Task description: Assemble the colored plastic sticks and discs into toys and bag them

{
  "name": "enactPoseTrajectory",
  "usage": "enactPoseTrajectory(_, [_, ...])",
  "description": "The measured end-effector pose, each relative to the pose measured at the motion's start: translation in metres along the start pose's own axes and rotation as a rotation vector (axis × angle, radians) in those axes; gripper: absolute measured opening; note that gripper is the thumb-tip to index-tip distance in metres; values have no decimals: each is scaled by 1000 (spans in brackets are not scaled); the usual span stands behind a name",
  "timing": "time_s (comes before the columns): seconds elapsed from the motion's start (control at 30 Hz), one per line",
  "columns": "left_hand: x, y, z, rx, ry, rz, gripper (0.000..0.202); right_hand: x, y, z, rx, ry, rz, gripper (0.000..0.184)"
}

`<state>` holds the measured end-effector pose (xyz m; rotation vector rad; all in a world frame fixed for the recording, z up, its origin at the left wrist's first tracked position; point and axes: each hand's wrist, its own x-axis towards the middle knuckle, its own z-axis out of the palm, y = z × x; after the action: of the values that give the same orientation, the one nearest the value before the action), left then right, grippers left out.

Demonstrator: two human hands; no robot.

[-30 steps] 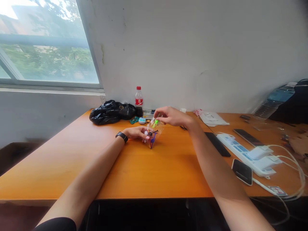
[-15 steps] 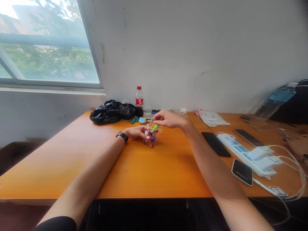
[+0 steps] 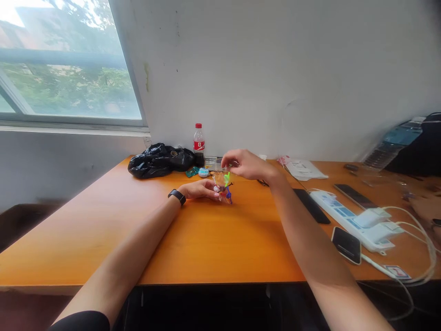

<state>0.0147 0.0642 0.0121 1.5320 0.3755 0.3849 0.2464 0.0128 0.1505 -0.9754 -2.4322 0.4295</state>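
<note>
A small clear plastic bag [image 3: 223, 180] stands over the table with little green, blue, red, white and dark plastic pieces inside; what kind they are is too small to tell. My left hand [image 3: 200, 189], with a black band on its wrist, grips the bag's lower left side between thumb and fingers. Above it, my right hand [image 3: 247, 164] is closed in a pinch at the bag's upper edge. Its fingers partly hide that edge.
Behind my hands are a black plastic bag [image 3: 158, 161], a cola bottle [image 3: 199, 145] and a round white tin [image 3: 203, 172]. To the right lie a white power strip [image 3: 339, 214] with cables, several phones [image 3: 346, 245] and papers [image 3: 303, 169]. Another person's hand [image 3: 425, 209] shows at the right edge.
My right hand has risen slightly, and the bag now stretches up taller beneath it. The bag and its coloured pieces have shifted a little right and up; my left hand still grips it.
</note>
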Motion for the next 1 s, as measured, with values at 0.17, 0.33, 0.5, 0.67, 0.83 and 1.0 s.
enactPoseTrajectory(0.17, [-1, 2, 1, -10, -24, 48, 49, -2, -3, -4, 19, 97, -69, 27])
enactPoseTrajectory(0.33, [0, 2, 1, -37, -42, 107, 67, -3, 0, -5, 2, -99, -13, 36])
enactPoseTrajectory(0.5, [-1, 3, 3, -29, -30, 150, 64, -1, -3, -2, -27, 136, -93, 34])
enactPoseTrajectory(0.67, [0, 4, 2, -26, -48, 141, 58, 0, -11, -2, -15, 183, -148, 30])
enactPoseTrajectory(0.83, [2, -3, -5, -21, -37, 138, 61, 3, -14, 5, -7, 229, -120, 31])
enactPoseTrajectory(1.0, [3, -6, -8, -48, -77, 126, 66, 5, -11, 8, -24, 290, -59, 31])
